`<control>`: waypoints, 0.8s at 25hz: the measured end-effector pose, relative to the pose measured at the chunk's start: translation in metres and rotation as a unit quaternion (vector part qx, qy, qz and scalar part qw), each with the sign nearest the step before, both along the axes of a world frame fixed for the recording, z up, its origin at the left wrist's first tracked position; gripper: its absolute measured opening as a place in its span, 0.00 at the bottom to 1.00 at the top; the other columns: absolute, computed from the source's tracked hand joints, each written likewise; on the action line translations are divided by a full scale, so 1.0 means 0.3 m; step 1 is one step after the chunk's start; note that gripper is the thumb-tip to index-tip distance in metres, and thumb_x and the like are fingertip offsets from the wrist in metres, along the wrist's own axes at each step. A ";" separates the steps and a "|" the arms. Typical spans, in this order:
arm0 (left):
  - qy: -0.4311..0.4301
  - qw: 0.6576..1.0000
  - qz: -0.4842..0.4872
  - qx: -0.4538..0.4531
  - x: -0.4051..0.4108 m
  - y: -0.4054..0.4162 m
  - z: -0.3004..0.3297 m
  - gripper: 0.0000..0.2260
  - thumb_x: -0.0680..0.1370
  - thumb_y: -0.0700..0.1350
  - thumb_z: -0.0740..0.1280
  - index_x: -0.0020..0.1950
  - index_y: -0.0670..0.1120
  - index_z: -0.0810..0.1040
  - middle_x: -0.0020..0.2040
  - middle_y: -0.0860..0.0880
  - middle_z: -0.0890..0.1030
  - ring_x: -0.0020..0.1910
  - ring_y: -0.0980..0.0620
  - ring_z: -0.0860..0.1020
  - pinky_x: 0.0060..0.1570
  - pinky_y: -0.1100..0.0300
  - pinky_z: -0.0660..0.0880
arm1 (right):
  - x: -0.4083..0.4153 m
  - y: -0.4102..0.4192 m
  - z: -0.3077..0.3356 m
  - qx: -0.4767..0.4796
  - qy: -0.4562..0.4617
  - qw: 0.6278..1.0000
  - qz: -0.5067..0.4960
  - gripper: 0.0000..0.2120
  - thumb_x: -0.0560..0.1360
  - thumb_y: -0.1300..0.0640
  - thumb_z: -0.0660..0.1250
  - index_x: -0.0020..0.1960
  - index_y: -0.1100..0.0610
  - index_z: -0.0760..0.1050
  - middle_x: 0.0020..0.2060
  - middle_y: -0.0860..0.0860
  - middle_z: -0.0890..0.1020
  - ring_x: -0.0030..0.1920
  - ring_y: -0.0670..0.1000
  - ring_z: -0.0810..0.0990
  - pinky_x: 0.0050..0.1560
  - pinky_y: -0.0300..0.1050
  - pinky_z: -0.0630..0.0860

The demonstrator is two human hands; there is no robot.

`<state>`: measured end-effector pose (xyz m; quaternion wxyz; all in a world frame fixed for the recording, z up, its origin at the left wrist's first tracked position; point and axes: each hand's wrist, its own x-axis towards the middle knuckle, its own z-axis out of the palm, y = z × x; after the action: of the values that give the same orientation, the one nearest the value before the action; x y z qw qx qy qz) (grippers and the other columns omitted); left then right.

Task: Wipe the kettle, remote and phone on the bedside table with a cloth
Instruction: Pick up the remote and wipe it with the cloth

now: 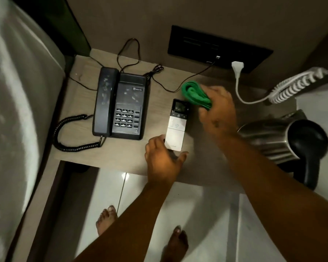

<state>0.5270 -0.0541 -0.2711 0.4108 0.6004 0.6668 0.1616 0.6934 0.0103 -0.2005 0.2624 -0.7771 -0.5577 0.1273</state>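
A white remote (175, 127) with a dark screen lies on the wooden bedside table (110, 152), right of the black desk phone (121, 104). My left hand (162, 159) grips the remote's near end. My right hand (219, 112) holds a bunched green cloth (195, 95) just above and right of the remote's screen end. The steel kettle (276, 140) with a black lid and handle stands at the table's right edge, partly behind my right forearm.
The phone's coiled cord (68, 135) loops at the table's left. A white plug and cable (239, 80) run from the dark wall panel (216, 46). The bed (17, 110) borders the left side. My bare feet (140, 229) stand on the glossy tile floor.
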 end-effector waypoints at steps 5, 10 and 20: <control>-0.009 0.999 0.022 0.040 0.004 0.009 -0.035 0.29 0.70 0.50 0.78 0.67 0.44 0.74 0.64 0.43 0.76 0.65 0.44 0.72 0.67 0.47 0.70 | -0.080 0.086 -0.100 -0.194 -0.131 0.964 0.127 0.31 0.71 0.60 0.70 0.71 0.48 0.66 0.68 0.53 0.68 0.66 0.57 0.66 0.65 0.52 0.69; -0.042 0.996 0.072 0.041 0.008 0.003 -0.063 0.25 0.68 0.53 0.80 0.59 0.44 0.77 0.57 0.46 0.78 0.58 0.46 0.75 0.60 0.45 0.76 | -0.148 -0.004 -0.123 -0.160 -0.120 0.970 0.141 0.27 0.72 0.61 0.70 0.68 0.48 0.70 0.61 0.55 0.71 0.60 0.58 0.69 0.55 0.55 0.76; -0.027 0.996 0.065 0.046 0.007 -0.009 -0.064 0.27 0.66 0.54 0.81 0.57 0.44 0.76 0.56 0.45 0.78 0.57 0.45 0.75 0.57 0.47 0.78 | -0.092 0.189 -0.083 -0.225 -0.154 0.958 0.085 0.23 0.76 0.63 0.64 0.69 0.50 0.69 0.62 0.57 0.68 0.63 0.59 0.69 0.59 0.55 0.74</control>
<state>0.5291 -0.0570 -0.2904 0.3894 0.5694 0.6851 0.2342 0.6657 0.0671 -0.2255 -0.0198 -0.7759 -0.6125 0.1501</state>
